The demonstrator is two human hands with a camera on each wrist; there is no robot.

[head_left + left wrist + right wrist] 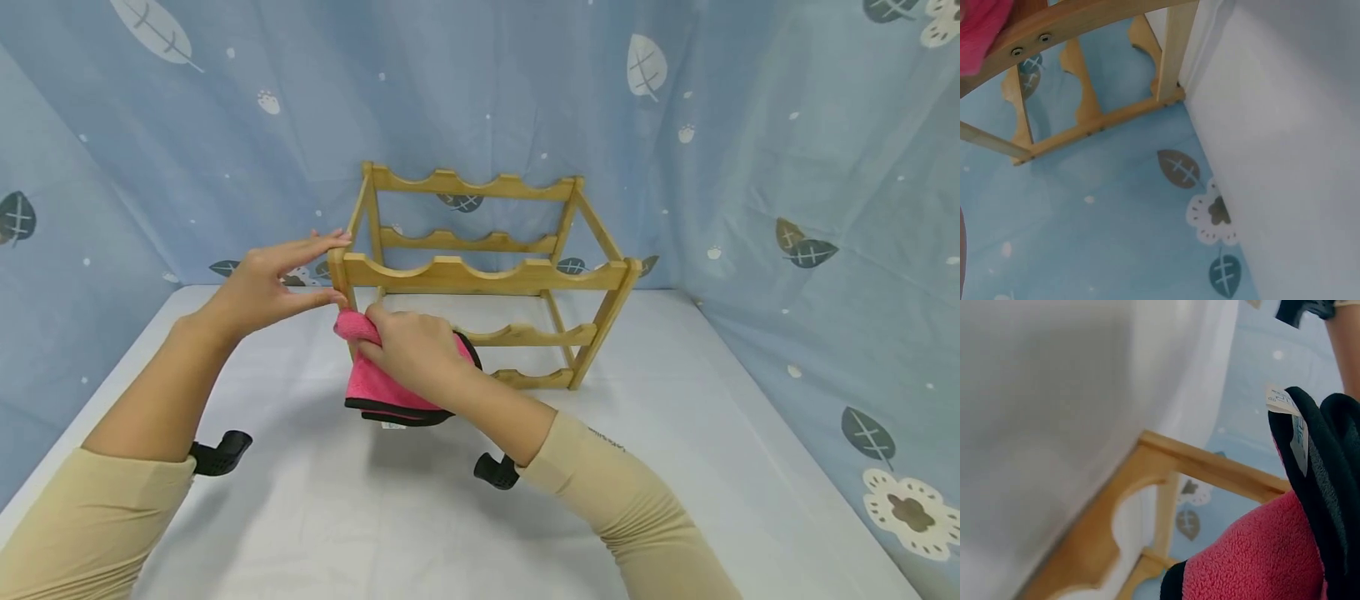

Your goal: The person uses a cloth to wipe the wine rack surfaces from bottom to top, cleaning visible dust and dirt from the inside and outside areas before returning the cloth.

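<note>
A wooden rack [480, 275] with wavy rails stands on the white table [375, 517]. My left hand [277, 283] pinches the top of the rack's front left post, thumb below and fingers stretched over it. My right hand [412, 350] grips a pink cloth [375, 387] with a black edge and presses it against that post, just under the top front rail. The left wrist view shows the rack [1085, 87] from below with a bit of pink cloth [979, 31]. The right wrist view shows the cloth [1260, 562], its white label and a rail [1147, 487].
A blue curtain with leaf prints [675, 125] hangs behind and on both sides of the table. Black wrist mounts [221, 454] stick out under both forearms. Bare white tabletop lies in front of the rack and to its right [712, 417].
</note>
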